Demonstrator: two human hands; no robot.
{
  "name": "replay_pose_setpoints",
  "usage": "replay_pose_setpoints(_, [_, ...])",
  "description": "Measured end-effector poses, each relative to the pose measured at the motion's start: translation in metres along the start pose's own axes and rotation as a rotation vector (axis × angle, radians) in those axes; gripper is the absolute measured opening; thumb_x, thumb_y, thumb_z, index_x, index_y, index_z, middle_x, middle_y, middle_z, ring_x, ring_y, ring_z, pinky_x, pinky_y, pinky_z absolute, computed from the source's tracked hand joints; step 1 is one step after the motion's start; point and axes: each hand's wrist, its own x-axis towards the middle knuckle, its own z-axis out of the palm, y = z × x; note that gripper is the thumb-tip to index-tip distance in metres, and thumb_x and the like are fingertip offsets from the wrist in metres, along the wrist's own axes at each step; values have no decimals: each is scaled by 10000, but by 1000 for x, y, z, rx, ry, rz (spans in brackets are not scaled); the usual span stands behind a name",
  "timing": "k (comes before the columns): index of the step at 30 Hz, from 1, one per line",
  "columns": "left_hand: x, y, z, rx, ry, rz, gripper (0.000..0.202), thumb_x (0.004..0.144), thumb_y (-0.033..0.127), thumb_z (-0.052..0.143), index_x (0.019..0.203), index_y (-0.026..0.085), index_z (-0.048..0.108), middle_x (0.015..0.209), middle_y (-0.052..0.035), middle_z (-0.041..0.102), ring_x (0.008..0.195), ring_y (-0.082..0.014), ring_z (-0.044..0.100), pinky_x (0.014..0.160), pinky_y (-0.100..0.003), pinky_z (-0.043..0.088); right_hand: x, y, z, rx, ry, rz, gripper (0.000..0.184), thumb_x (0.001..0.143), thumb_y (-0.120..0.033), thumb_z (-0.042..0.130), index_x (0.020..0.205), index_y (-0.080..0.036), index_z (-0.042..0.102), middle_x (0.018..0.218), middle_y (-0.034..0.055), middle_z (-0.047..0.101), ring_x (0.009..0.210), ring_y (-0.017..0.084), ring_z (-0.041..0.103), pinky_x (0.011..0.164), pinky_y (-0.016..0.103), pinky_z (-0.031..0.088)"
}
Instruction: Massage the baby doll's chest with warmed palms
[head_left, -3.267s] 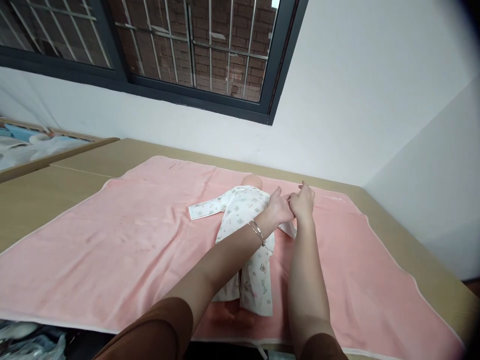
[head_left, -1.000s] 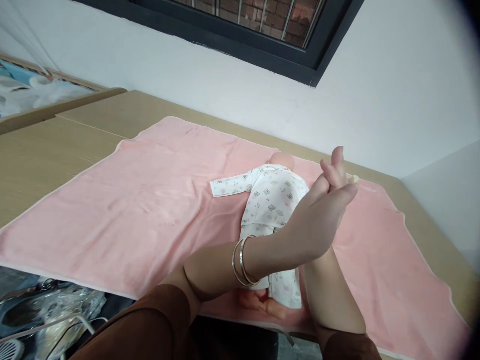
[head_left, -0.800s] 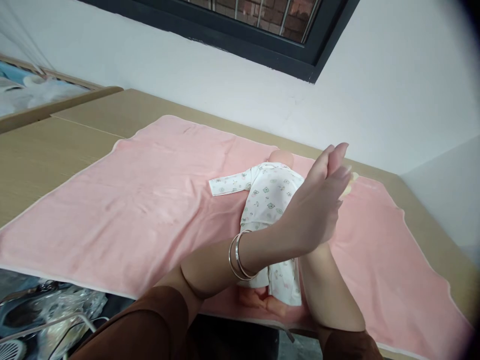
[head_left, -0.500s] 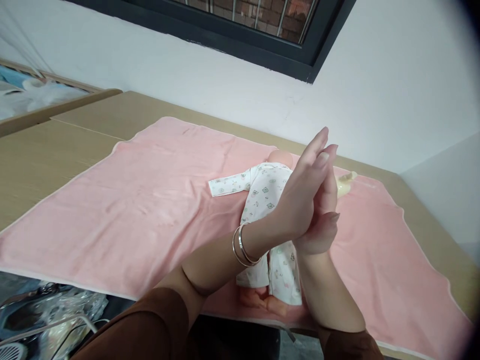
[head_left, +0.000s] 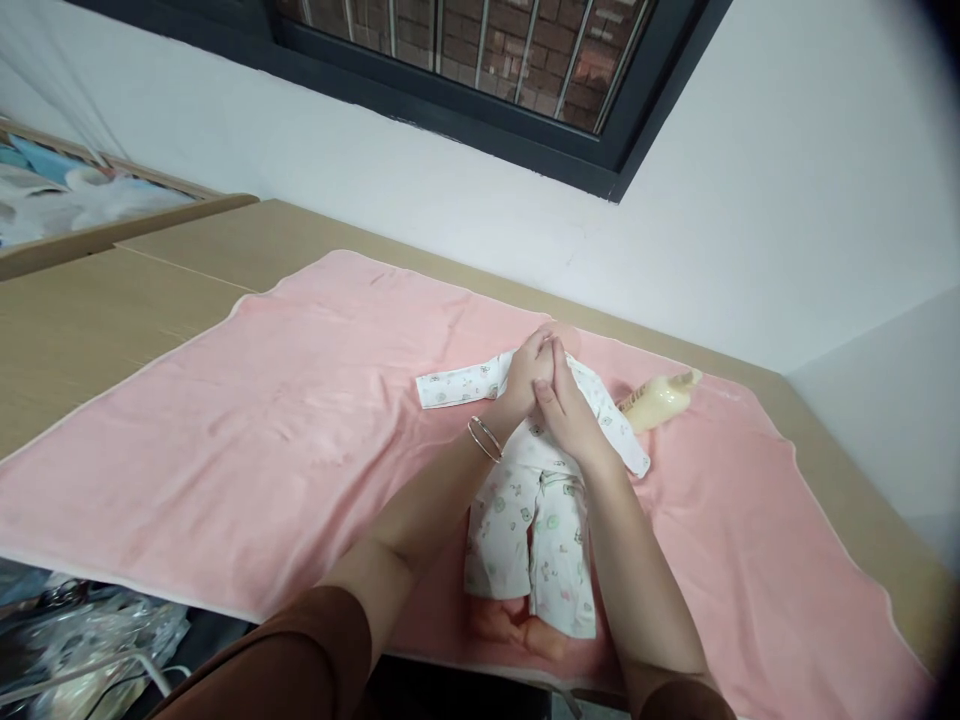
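Observation:
A baby doll in a white printed romper point(head_left: 532, 510) lies on its back on a pink towel point(head_left: 300, 420), with its bare feet point(head_left: 517, 632) at the near edge. Both my hands meet at the doll's neckline and hide most of its head. My left hand point(head_left: 525, 372), bangles on its wrist, has its fingers curled on the collar cloth. My right hand point(head_left: 568, 412) rests on the chest, fingers pressed together against the left hand at the collar. One sleeve point(head_left: 457, 384) lies spread to the left, the other point(head_left: 621, 440) to the right.
A pale cream, bottle-like object point(head_left: 660, 397) lies on the towel right of the doll. The towel covers a wooden tabletop point(head_left: 90, 320) against a white wall under a barred window point(head_left: 480, 60). Clutter in plastic point(head_left: 82, 640) sits below the near left edge.
My hands were raised together, palm against palm, above the doll. They have come down onto its neckline, which uncovers the cream object on the right.

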Motion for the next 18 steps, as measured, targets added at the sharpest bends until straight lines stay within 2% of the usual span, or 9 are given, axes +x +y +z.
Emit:
replay_pose_setpoints(3, [2, -19, 1, 75, 29, -28, 208, 1043, 226, 523, 945, 226, 707, 1053, -66, 808, 1027, -241, 742, 978, -366, 566, 4, 13, 9, -42, -48, 37, 855, 1104, -694, 211, 1783, -184, 111, 1812, 160, 275, 1696, 301, 254, 1382, 623, 131])
replay_pose_setpoints(7, [2, -33, 0, 117, 67, 57, 270, 1051, 217, 482, 824, 234, 627, 905, -45, 760, 907, -216, 704, 899, -338, 544, 5, 25, 16, -148, -51, 24, 796, 1115, -597, 209, 1767, -141, 187, 1795, 167, 318, 1688, 302, 277, 1375, 648, 93])
replay_pose_setpoints(11, [5, -39, -1, 108, 80, 84, 249, 1042, 193, 481, 845, 245, 623, 923, -34, 762, 922, -201, 706, 912, -308, 533, 5, 37, 12, -206, -52, 11, 732, 1115, -532, 216, 1752, -177, 270, 1782, 124, 367, 1682, 282, 294, 1379, 632, 93])
replay_pose_setpoints(13, [6, -40, -1, 113, 92, 75, 245, 1039, 188, 482, 849, 246, 625, 952, -41, 773, 957, -205, 714, 941, -310, 530, 6, 47, 9, -218, -56, 41, 699, 1113, -517, 219, 1712, -196, 388, 1769, 107, 400, 1687, 290, 280, 1376, 634, 108])
replay_pose_setpoints(16, [6, -40, -2, 116, 113, 63, 251, 1046, 192, 475, 855, 243, 630, 1007, -62, 793, 1033, -218, 726, 999, -326, 525, 9, 60, 8, -239, -20, 149, 660, 1104, -505, 279, 1625, -193, 536, 1771, 118, 393, 1690, 316, 267, 1365, 627, 173])
replay_pose_setpoints(18, [5, -39, -2, 113, 109, 57, 263, 1057, 207, 465, 864, 245, 639, 1028, -66, 801, 1057, -223, 732, 1016, -331, 525, 10, 65, 11, -257, 35, 250, 673, 1096, -497, 303, 1629, -148, 520, 1771, 166, 379, 1681, 337, 287, 1355, 629, 206])
